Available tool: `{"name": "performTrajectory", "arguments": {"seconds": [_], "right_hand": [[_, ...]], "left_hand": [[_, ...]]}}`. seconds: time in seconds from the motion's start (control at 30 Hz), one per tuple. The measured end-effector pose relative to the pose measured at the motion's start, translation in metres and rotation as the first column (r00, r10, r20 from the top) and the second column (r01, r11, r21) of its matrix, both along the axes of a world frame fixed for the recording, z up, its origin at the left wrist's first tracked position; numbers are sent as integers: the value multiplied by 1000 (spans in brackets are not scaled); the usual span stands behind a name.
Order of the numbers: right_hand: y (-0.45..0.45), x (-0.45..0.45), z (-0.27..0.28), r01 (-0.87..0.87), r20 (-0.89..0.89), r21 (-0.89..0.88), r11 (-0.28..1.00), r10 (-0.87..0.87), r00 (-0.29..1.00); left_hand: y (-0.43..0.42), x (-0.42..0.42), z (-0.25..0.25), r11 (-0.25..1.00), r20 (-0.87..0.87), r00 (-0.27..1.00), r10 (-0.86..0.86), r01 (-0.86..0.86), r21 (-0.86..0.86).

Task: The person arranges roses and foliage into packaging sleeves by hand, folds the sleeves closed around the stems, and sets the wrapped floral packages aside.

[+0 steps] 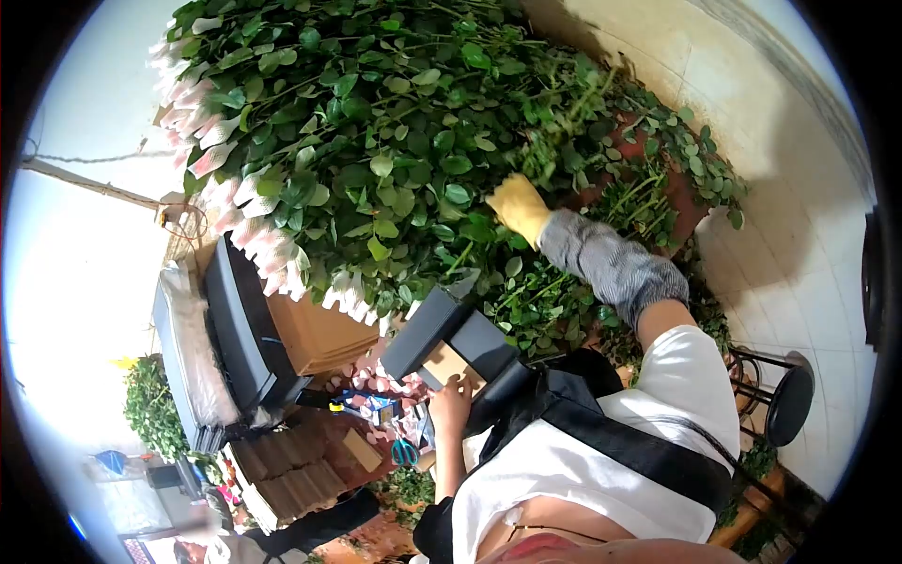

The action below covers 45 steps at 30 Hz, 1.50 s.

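Note:
My left hand point(451, 406) is bare. Its fingers lie stretched over a brown cardboard piece point(449, 365) set in a black box-like stand point(484, 343) in front of my body. My right hand point(520, 209) wears a yellow glove below a grey knitted sleeve and is closed in a fist at the edge of a large heap of leafy rose stems point(404, 141). Blurred foliage point(564, 122) hangs just beyond the glove; what the fist grips is hidden. Pale pink rose heads in white net sleeves point(258, 240) line the heap's left side.
Flat cardboard point(319, 334) and black boxes point(240, 329) are stacked at left. Teal-handled scissors point(405, 452) and pink petals point(376, 379) lie near the stand. A black stool point(789, 399) stands at right by the tiled wall point(752, 216). Another person's arm shows at lower left.

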State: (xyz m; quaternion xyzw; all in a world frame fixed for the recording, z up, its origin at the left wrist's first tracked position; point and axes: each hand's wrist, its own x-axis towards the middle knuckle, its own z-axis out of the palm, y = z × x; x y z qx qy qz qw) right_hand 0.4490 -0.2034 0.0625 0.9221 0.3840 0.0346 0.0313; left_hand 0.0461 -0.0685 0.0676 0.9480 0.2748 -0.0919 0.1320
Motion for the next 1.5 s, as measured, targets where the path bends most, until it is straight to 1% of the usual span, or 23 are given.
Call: {"name": "performTrajectory", "arguments": {"seconds": [0.1,0.2,0.23,0.3,0.33,0.37,0.4,0.43,0.5,0.53,0.57,0.63,0.73,0.83,0.9,0.97,1.03,1.17,1.2,1.23,1.33,1.4,1.5], "right_hand": [[-24,-26,-38,53,-153,-150,987,-77,985],[-48,-22,-52,-8,-376,-23,1000,-2,927],[-43,-21,-33,-10,-371,-21,1000,1,929],[-23,-9,13,-145,-476,-339,929,-36,879],[-10,1,29,-202,-506,-327,923,9,862],[-5,-5,76,-256,-445,-164,953,160,881],[3,3,100,-275,-436,188,943,331,837],[24,17,105,-387,-97,546,743,515,852],[60,30,186,-471,243,784,405,497,833],[68,42,211,-382,178,775,503,406,896],[85,63,212,-462,387,762,454,253,887],[110,85,193,-237,215,576,782,135,967],[120,61,161,-161,189,541,826,68,980],[83,9,137,-279,407,641,715,-8,913],[72,3,114,-157,220,442,883,64,974],[70,9,91,-171,213,308,936,107,971],[61,5,77,-467,517,392,793,231,824],[28,-72,104,-437,571,271,858,223,791],[30,-67,83,-411,444,347,843,238,864],[20,-42,23,-229,300,345,910,124,946],[-6,-31,-95,-246,272,329,912,158,949],[5,-21,-94,-271,267,331,904,185,946],[-12,-20,-47,-348,-159,-86,933,332,930]], "left_hand": [[-3,2,7,1000,-23,1000,-11,11,1],[-2,0,1,1000,-8,1000,8,-8,-4],[-2,-1,0,1000,2,1000,8,-8,-14],[-2,-1,0,999,5,1000,26,-25,-33],[-2,1,-1,998,4,999,42,-42,-55],[-2,1,0,998,3,999,38,-37,-50],[-1,2,0,999,-28,999,33,-34,-36],[-1,2,-1,999,-60,998,28,-30,-20],[2,0,-7,1000,-26,1000,7,-7,-3],[2,-1,-6,1000,-12,1000,0,0,-12],[2,-2,-6,1000,3,1000,-5,5,-23],[2,-2,-6,1000,-3,1000,-3,3,-8],[5,-2,-6,1000,31,999,-25,25,11],[-5,3,7,1000,6,1000,19,-19,-22],[-4,3,4,1000,3,1000,-10,10,-17],[-7,5,15,999,-3,999,-40,40,-27],[0,3,4,999,-69,996,-47,48,11],[3,4,-5,998,-65,996,-55,57,25],[5,6,-4,999,-14,999,-48,48,17],[0,1,-5,999,30,999,-36,36,-1],[-3,4,4,998,-35,998,-45,46,42],[-1,3,3,995,-52,997,-56,60,76],[-2,3,-4,1000,-20,1000,0,0,1]]}}
